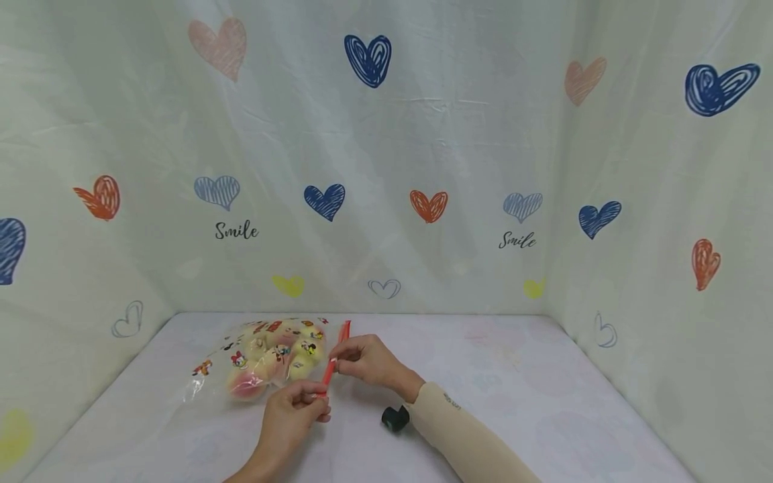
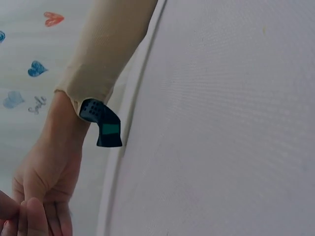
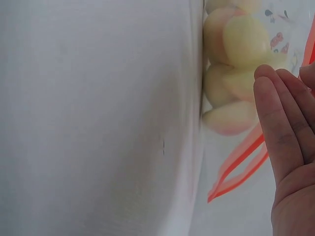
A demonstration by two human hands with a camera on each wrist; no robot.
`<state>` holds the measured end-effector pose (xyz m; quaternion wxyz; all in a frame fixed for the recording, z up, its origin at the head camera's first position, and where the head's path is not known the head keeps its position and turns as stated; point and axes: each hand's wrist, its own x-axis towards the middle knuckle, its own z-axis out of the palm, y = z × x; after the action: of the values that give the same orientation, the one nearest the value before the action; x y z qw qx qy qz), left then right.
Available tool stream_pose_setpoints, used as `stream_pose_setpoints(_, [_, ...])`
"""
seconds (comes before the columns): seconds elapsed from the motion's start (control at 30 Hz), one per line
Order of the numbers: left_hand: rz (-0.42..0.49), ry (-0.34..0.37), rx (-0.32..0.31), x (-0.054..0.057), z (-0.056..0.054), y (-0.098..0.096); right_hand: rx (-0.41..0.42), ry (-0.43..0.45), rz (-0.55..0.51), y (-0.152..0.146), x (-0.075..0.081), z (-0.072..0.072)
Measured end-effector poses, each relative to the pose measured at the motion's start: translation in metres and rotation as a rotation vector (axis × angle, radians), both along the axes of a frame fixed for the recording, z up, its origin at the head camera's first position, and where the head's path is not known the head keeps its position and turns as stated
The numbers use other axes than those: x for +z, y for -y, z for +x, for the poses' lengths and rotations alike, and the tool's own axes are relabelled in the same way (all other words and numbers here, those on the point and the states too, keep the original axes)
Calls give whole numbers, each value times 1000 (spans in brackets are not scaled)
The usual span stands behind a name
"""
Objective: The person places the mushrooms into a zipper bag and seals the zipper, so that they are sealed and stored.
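A clear plastic zip bag with small cartoon prints lies on the table, holding several peaches in yellow and pink. Its red zip strip runs along the bag's right side. My left hand pinches the near end of the strip between thumb and fingers. Farther along it, my right hand pinches the strip with thumb and forefinger. In the right wrist view, the red strip parts into two bands with a gap between them. Only the left fingertips show in the left wrist view.
A dark green device sits at the cuff of the beige right sleeve. The white table meets a pale curtain with printed hearts at the back and sides.
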<state>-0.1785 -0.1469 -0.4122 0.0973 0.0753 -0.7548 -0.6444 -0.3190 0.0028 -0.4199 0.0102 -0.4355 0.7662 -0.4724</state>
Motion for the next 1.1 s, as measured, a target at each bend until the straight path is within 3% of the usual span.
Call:
stream_pose_setpoints(0.43, [42, 21, 28, 4, 1, -2, -22, 34, 1, 4, -2, -15])
stream_pose_setpoints(0.73, [75, 28, 39, 1, 2, -2, -32, 80, 29, 3, 22, -4])
stream_pose_setpoints(1.1, [81, 35, 30, 1, 1, -3, -54, 128, 23, 6, -2, -35])
